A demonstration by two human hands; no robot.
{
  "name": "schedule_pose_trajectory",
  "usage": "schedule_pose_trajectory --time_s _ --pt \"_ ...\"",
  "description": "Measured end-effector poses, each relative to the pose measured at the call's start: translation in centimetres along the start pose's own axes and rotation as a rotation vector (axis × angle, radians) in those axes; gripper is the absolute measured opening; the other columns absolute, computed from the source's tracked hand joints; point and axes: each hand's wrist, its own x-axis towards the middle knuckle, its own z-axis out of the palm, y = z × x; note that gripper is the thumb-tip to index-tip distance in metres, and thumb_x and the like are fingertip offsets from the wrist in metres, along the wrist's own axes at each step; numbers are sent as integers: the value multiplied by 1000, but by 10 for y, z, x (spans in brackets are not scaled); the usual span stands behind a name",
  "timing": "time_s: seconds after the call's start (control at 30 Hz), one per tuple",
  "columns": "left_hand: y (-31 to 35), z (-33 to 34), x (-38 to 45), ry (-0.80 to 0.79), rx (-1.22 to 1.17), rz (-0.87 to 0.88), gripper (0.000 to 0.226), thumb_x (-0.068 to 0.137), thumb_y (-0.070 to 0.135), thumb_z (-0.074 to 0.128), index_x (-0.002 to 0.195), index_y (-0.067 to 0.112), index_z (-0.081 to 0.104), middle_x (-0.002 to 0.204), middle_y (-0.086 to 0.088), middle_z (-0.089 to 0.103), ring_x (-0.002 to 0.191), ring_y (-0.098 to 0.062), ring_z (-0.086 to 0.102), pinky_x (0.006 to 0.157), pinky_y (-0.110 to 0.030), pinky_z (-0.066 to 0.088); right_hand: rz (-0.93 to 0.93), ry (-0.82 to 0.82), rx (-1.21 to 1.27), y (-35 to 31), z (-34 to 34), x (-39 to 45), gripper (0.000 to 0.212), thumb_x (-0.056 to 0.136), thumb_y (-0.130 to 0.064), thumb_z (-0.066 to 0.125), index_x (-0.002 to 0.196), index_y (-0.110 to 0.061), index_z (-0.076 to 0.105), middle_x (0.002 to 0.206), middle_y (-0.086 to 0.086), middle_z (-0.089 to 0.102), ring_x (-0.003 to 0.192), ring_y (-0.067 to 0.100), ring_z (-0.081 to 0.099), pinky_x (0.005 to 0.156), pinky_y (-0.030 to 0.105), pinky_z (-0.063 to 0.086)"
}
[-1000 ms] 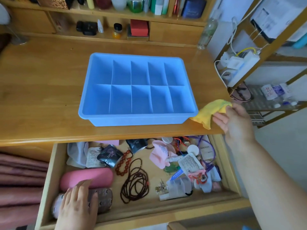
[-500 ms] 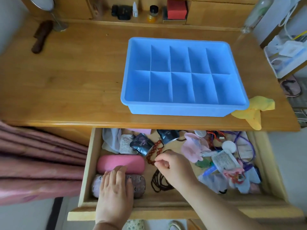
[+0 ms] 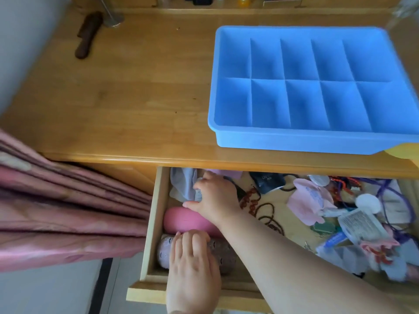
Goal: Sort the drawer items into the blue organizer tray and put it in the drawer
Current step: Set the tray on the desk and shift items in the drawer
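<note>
Sorting stage: barely begun, by my reading; every compartment that shows in the blue plastic organizer tray (image 3: 313, 137) is bare.
Tray position: on the light wooden desk top (image 3: 136, 98), toward its right side, just beyond the near edge and above the open wooden drawer (image 3: 154, 214).
Right hand: the right hand (image 3: 215, 196) reaches across to the far left corner of the drawer, thumb and fingers curled round a small white printed packet (image 3: 199, 195) that lies against a grey crumpled cloth (image 3: 182, 184); it looks like a pinching grasp, though motion blur softens the detail.
Left hand: the left hand (image 3: 192, 268) lies flat, fingers straight and together, resting on a patterned grey-brown soft case (image 3: 221, 252) at the near left of the drawer; it grasps nothing.
Drawer contents: a pink oblong case (image 3: 181, 223) between the two hands, red-brown bead strings (image 3: 251, 202) and dark cord loops in the middle, a pale pink cloth (image 3: 306, 200), a dark foil sachet (image 3: 268, 181) and a jumble of packets and purple cable to the right.
Desk extras: a yellow cloth (image 3: 405, 152) touching the tray's near right corner, and a dark brown comb (image 3: 87, 34) at the far left.
Left to do: everything, I judge; each item must go into a compartment, then the tray into the drawer.
</note>
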Motion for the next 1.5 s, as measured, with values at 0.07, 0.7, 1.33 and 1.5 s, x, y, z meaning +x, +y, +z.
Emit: schedule_pose_trajectory --time_s 0.07,0.7,1.33,1.5 --pt "1 1 0 31 2 -10 13 74 12 42 85 14 49 78 -4 48 75 -27 47 91 -41 41 -20 36 -46 -4 7 8 49 73 -52 69 104 -14 67 105 5 58 98 25 54 79 34 42" --pt "-1 -5 3 -18 2 -2 17 74 19 39 89 17 47 82 -5 50 75 -31 50 80 -40 38 510 298 1521 79 -101 -126 10 83 -23 68 90 -15 66 90 -8 70 98 16 64 83 35 54" --pt "9 2 6 32 113 -121 39 68 27 34 80 3 62 75 -20 58 68 -44 60 73 -41 34 778 844 1298 241 -239 -150 27 94 -16 56 119 -8 55 103 7 65 86 17 66 79 30 53" --pt "6 0 7 9 92 -72 31 72 24 36 86 6 58 76 -18 57 68 -43 59 74 -41 35 832 954 737 230 -193 -173 19 86 -20 64 102 -12 66 79 -3 65 68 13 59 69 28 50"
